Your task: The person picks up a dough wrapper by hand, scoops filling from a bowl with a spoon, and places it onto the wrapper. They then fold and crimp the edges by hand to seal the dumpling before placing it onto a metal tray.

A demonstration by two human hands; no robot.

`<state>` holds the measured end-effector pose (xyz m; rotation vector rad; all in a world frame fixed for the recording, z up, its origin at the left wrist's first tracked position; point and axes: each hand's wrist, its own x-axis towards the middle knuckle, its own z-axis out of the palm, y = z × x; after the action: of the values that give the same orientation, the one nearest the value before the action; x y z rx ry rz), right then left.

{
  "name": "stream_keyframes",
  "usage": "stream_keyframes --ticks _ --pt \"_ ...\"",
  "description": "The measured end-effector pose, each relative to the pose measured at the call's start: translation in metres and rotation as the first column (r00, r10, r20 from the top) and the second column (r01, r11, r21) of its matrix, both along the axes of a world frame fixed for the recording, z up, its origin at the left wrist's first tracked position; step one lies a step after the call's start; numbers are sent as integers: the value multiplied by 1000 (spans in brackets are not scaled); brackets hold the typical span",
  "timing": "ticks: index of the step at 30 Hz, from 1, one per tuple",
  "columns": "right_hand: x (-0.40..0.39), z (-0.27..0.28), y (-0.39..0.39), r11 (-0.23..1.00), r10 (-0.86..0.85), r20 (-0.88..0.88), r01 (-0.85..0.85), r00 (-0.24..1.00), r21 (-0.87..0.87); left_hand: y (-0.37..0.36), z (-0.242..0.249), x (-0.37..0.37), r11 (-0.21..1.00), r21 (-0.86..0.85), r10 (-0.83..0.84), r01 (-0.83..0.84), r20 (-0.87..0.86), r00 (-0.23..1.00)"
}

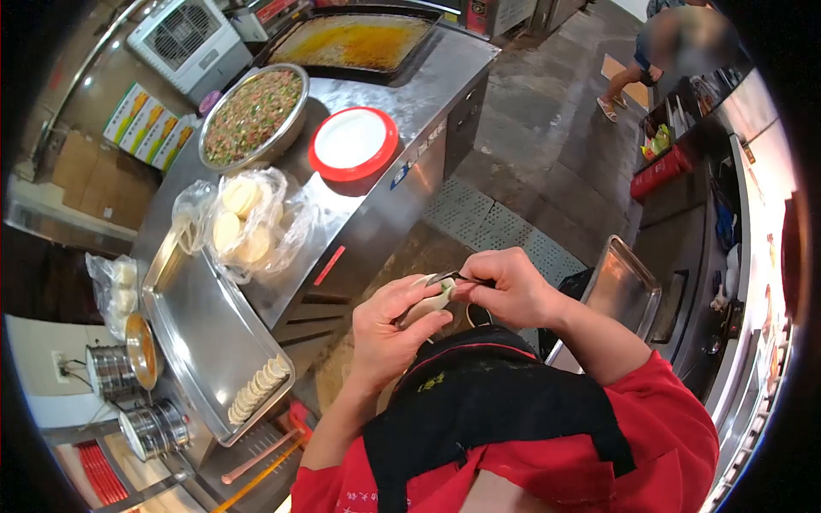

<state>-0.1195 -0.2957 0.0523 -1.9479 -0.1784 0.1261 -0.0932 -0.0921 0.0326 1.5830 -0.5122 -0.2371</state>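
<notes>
My left hand holds a pale dumpling wrapper, its fingers curled round it and a bit of green filling showing. Pinched in my right hand is a thin dark tool, its tip at the wrapper; its exact kind is hard to make out. Both hands are close together in front of my black apron. On the counter, a steel bowl holds minced filling with green bits. Round wrappers lie in a clear plastic bag. Folded dumplings line one corner of a metal tray.
A red-rimmed container with a white top stands near the counter edge. Behind it lies an oily baking pan. Another metal tray is at my right. A person stands at the far right.
</notes>
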Motion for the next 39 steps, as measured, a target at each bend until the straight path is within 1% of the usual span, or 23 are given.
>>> stream_keyframes --ticks 1,2,4,5,7,8,10,11,13,16,20,23,25,26,28,29,31,32,34,35,37,38,39 --pt "-4 2 -8 998 -13 121 20 993 -54 -11 1 -1 999 29 12 -13 44 999" --pt "-8 2 -16 998 -26 130 32 991 -51 -22 4 -2 1000 31 0 -2 53 999" --pt "-14 1 -31 990 -139 -18 139 990 -23 -43 13 -3 994 96 32 -51 188 982" --pt "-16 -1 -39 989 -148 -11 148 989 -17 -51 15 -3 994 100 21 -42 196 980" --pt "-20 -4 -53 932 -140 -172 188 975 311 -67 16 -4 994 108 -1 -25 234 972" --pt "-22 -2 -60 928 -149 -168 196 974 317 -74 16 -4 993 114 -12 -15 239 971" --pt "-26 5 -74 936 -114 -239 185 964 301 -87 18 -5 988 155 -49 6 277 960" --pt "-28 7 -80 933 -120 -235 191 964 304 -93 19 -6 987 158 -57 13 280 958" --pt "-31 9 -91 970 -145 -179 176 973 170 -103 20 -8 990 136 -60 25 263 963" --pt "-33 7 -100 968 -164 -133 185 978 169 -114 19 -9 989 145 -79 40 271 959" --pt "-30 4 -110 971 -157 -135 178 978 159 -124 20 -10 988 144 -90 51 278 956" --pt "-26 5 -114 981 -140 -69 148 988 127 -126 18 -7 989 128 -112 78 292 950" --pt "-23 5 -117 996 -87 91 85 992 19 -127 16 -7 991 115 -105 74 302 947" --pt "-22 5 -117 997 -80 89 78 993 19 -128 17 -7 991 116 -99 67 300 949" --pt "-20 4 -118 995 -50 186 64 981 -70 -130 16 -10 998 51 9 -24 270 963" --pt "-18 4 -117 996 -43 184 56 982 -69 -131 16 -11 998 52 17 -32 268 963" --pt "-17 2 -115 999 -40 269 48 962 -23 -129 15 -13 986 109 92 -125 270 959" --pt "-17 3 -112 999 -35 266 42 963 -21 -128 17 -13 985 111 98 -131 268 959" --pt "-19 9 -106 989 -135 67 130 989 76 -126 20 -12 982 167 34 -84 284 958" --pt "-18 7 -106 989 -128 62 124 990 76 -124 18 -10 982 168 40 -90 279 959" --pt "-16 0 -108 999 -46 233 46 971 5 -122 14 -7 976 209 -27 -64 406 914" --pt "-15 -3 -108 999 -39 229 38 973 6 -122 15 -8 975 211 -21 -70 402 915" --pt "-15 -5 -109 999 -28 259 35 965 -21 -122 18 -9 974 217 -24 -56 350 937"
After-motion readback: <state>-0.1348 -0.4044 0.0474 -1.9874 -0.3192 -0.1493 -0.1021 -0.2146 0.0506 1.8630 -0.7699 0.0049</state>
